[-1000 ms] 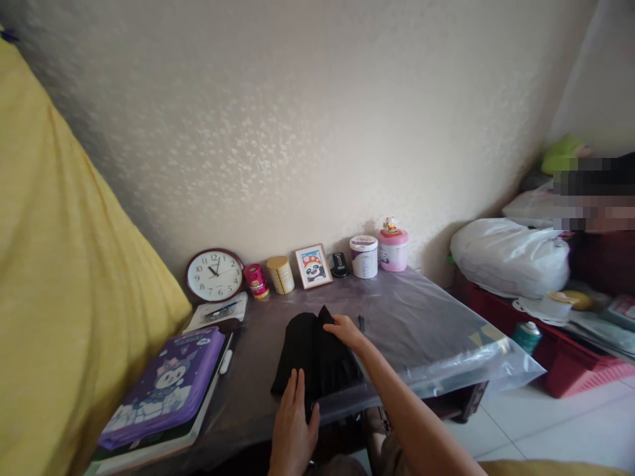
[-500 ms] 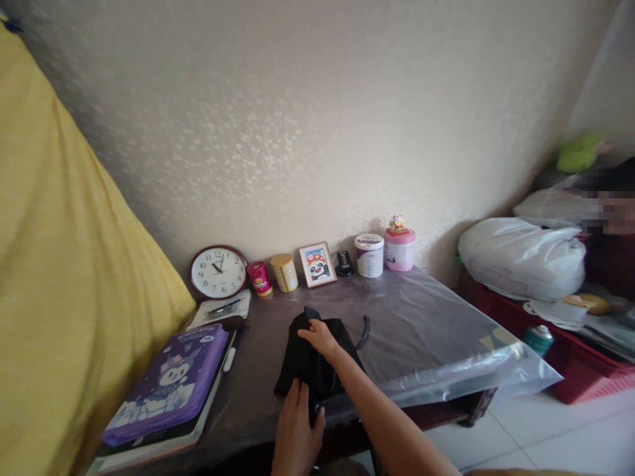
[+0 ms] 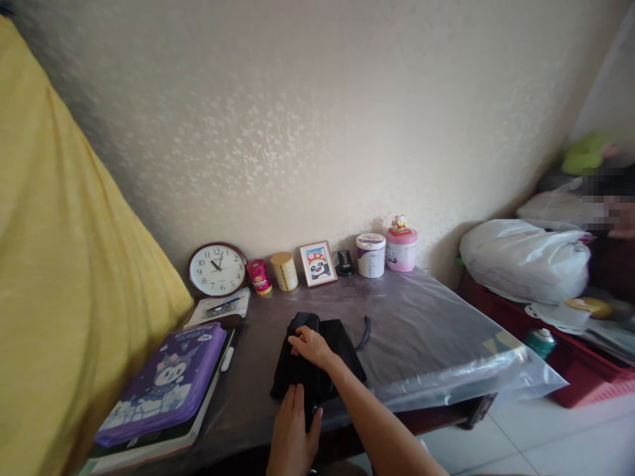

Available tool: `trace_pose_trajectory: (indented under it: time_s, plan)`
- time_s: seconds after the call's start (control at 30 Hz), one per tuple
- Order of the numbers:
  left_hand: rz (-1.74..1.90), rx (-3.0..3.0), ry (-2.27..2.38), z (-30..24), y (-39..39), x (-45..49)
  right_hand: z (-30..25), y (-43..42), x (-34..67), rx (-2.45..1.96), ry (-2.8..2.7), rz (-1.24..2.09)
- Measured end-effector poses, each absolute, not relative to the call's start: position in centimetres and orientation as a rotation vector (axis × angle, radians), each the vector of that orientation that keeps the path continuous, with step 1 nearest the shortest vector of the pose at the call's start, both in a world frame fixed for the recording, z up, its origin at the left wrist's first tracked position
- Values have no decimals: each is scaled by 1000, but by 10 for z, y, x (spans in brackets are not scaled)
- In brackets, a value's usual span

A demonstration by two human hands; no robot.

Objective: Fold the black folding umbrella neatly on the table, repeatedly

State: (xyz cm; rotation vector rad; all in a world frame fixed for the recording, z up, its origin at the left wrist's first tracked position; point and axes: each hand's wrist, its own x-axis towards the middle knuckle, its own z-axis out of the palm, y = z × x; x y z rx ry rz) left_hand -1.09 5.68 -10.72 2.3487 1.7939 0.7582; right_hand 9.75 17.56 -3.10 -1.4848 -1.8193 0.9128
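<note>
A folded black garment [image 3: 342, 344] lies on the dark table [image 3: 421, 317] near its front edge. My right hand [image 3: 308, 345] rests on top of the garment's left part, fingers curled and pressing into the fabric. My left hand [image 3: 292, 430] lies flat on the garment's near edge, fingers stretched out together. A thin black strap [image 3: 366, 332] trails from the garment to the right.
Along the wall stand a round clock [image 3: 217, 268], a red tin [image 3: 258, 276], a gold can [image 3: 286, 271], a panda picture frame [image 3: 318, 263], a white tub [image 3: 370, 254] and a pink jar [image 3: 401, 248]. A purple cartoon case [image 3: 163, 383] lies at the left. Yellow fabric [image 3: 59, 264] hangs left. A person sits far right.
My right hand has slid left and nearer across the black garment, folding its far tip down. The left hand has stayed on the near edge. The strap now shows at the right.
</note>
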Motion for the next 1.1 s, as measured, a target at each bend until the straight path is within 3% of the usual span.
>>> trace_pose_trajectory:
  time_s: [0.23,0.57,0.77,1.1]
  plan:
    - [1122,2396,1795,-77,50,-13,-27,172,95,-1515,-1962,822]
    - [483,2512,1860,-80,57,2,-25,162,99,-1455,-2135,550]
    - [474,2472,1848,-77,55,4,-32,167,115,-1511,-2128,196]
    - [470,2401,1782,-76,56,4,-53,202,117,-1694,-1997,259]
